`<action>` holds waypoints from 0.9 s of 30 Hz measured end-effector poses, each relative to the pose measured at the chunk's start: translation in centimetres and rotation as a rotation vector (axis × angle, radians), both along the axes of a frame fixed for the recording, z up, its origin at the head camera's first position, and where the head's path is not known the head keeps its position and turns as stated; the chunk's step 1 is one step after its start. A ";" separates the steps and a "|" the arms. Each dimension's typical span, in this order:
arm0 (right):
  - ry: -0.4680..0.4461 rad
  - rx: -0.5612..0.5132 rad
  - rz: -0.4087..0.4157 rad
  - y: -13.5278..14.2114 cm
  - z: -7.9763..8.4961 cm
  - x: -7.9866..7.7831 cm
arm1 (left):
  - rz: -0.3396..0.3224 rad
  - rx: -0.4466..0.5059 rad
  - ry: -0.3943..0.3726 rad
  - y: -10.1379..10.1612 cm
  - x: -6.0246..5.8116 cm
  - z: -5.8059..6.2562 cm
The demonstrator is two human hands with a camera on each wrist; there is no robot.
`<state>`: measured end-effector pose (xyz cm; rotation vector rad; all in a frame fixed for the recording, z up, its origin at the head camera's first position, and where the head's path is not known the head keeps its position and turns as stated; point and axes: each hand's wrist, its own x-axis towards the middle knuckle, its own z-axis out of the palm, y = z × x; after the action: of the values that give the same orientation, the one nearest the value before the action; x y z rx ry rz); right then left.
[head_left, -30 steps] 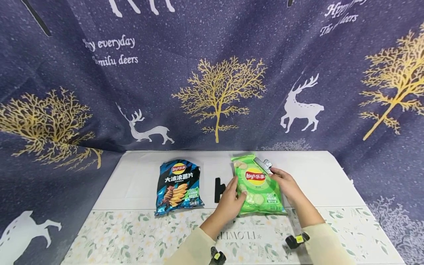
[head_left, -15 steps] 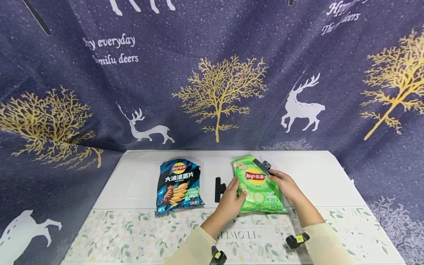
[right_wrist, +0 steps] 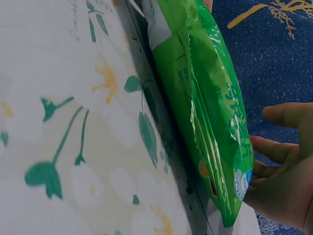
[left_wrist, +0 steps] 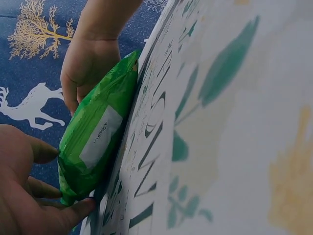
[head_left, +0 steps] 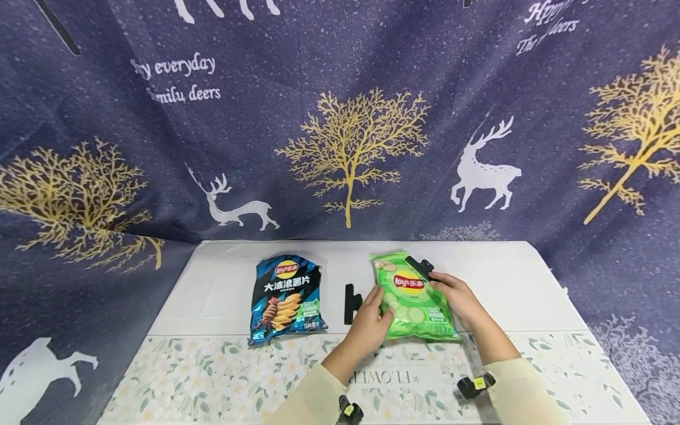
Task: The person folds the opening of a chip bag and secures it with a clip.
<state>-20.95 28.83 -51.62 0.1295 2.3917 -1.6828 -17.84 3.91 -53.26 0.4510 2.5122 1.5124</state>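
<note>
A green Lay's chip bag point(head_left: 409, 310) lies tilted in front of me, with a black clip point(head_left: 419, 267) across its upper right corner. My left hand point(head_left: 366, 324) grips the bag's left edge; the left wrist view shows thumb and fingers on opposite faces of the bag. At the right edge, just below the clip, my right hand point(head_left: 461, 298) holds the bag with thumb and fingertips. Its fingers are partly hidden by the green bag point(right_wrist: 210, 112) in the right wrist view. Beside my left hand lies a second black clip point(head_left: 349, 304), partly covered by the fingers.
A blue and black Lay's bag point(head_left: 287, 301) lies to the left on the white table point(head_left: 228, 289). A floral-printed strip point(head_left: 212, 378) runs along the near side. Behind hangs a dark blue cloth point(head_left: 297, 147) with deer and golden trees.
The green bag's top has tipped slightly lower, and the clip on it turned from shiny to dark. Both hands stay almost where they were on the bag.
</note>
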 end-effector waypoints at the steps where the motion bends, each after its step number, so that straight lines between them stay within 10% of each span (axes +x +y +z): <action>1: 0.004 0.000 0.000 -0.1 0.0 0.0 | 0.001 0.003 -0.001 0.0 0.0 0.0; 27: 0.050 0.034 -0.053 -1.0 1.1 0.0 | 0.070 0.154 0.040 -0.9 -0.3 0.7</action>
<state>-20.94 27.81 -50.54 0.1584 2.4749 -1.6884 -18.12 3.03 -52.52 0.4239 2.4760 1.7476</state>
